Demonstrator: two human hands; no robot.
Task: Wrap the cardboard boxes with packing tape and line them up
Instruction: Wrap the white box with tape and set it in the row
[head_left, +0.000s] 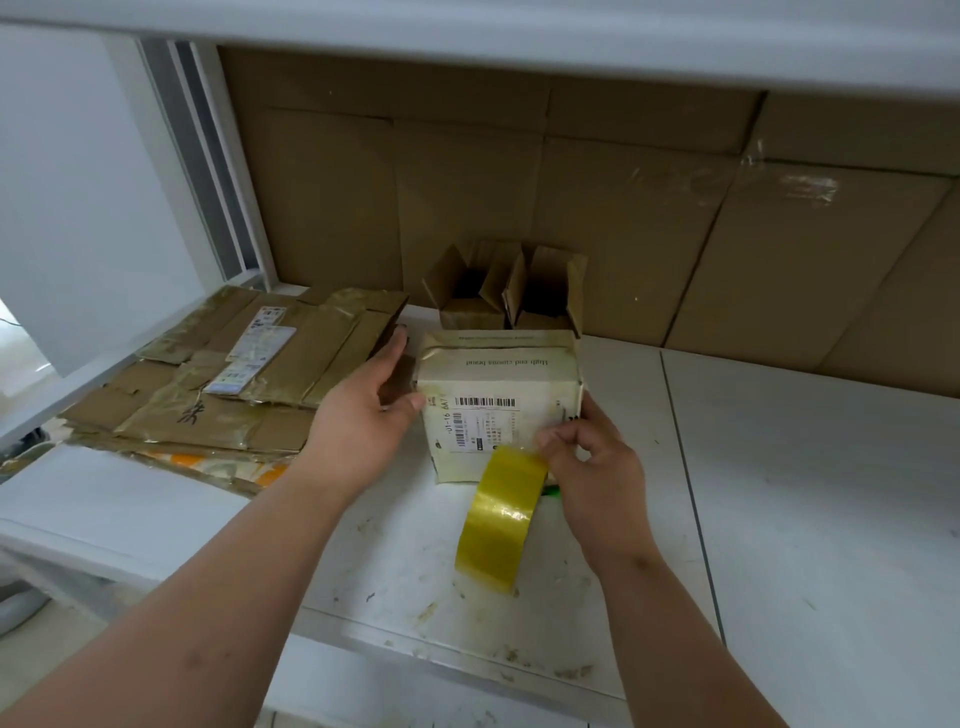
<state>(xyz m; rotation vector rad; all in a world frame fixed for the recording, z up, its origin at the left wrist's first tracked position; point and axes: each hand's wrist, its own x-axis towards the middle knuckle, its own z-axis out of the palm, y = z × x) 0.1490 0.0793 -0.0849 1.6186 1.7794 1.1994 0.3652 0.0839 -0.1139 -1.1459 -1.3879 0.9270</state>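
While the left hand (371, 400) rests flat against the left side of a pale box (498, 400), its fingers straight and the thumb touching the front corner, the right hand (592, 467) pinches the free end of a strip of yellow tape (501, 519) against the lower front face of the same box. That strip hangs from the pinch down toward the person, and it lies over the white table (779, 493) just in front of the box. Something small and green shows under the right hand, too hidden to identify. On its front the box carries a barcode label (480, 421), and a line of print runs upside down across its top. Directly behind it, touching or nearly so, stand two small brown boxes (506, 291) side by side with their flaps open and upright. Left of the pale box lies a pile of flattened cardboard (234, 379), glossy with old tape and bearing shipping labels. Large cardboard sheets (623, 208) stand along the wall at the back of the table.
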